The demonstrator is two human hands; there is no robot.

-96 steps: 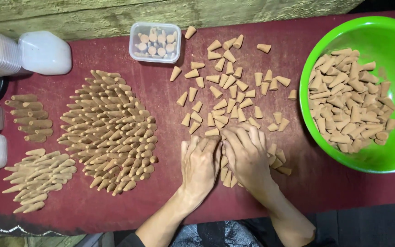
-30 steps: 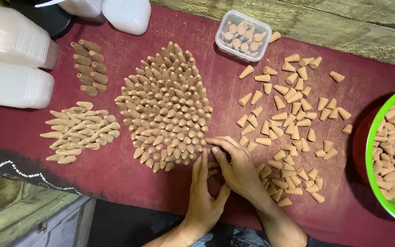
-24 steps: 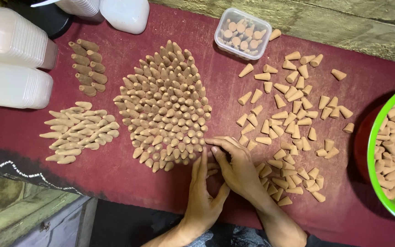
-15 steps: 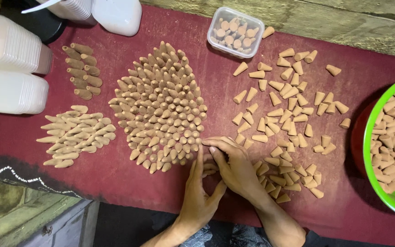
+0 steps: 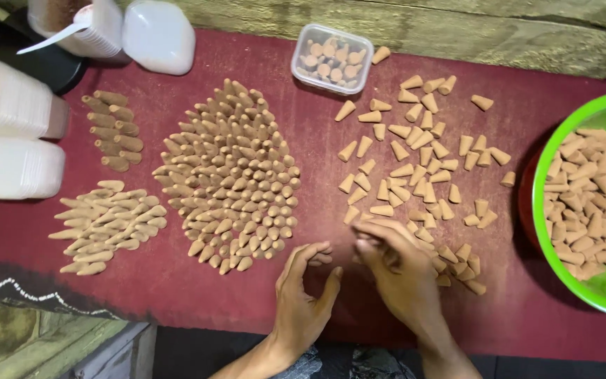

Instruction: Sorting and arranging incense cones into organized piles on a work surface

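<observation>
On a dark red cloth (image 5: 177,295) stands a dense patch of upright tan incense cones (image 5: 229,175). To its right lie several loose cones (image 5: 415,168) on their sides. My left hand (image 5: 303,295) rests near the patch's lower right edge, fingers curled and apart, holding nothing that shows. My right hand (image 5: 398,263) is blurred over the near end of the loose cones, fingers bent down; whether it holds a cone cannot be made out.
A green bowl (image 5: 583,112) full of cones sits at the right edge. A small clear plastic box (image 5: 331,60) of cones stands at the back. Two smaller cone piles (image 5: 106,224) and white plastic containers (image 5: 8,147) lie at the left.
My hands were together at the lower right edge of the upright patch; now they have parted. The right hand has moved right over the loose cones. The camera has shifted slightly.
</observation>
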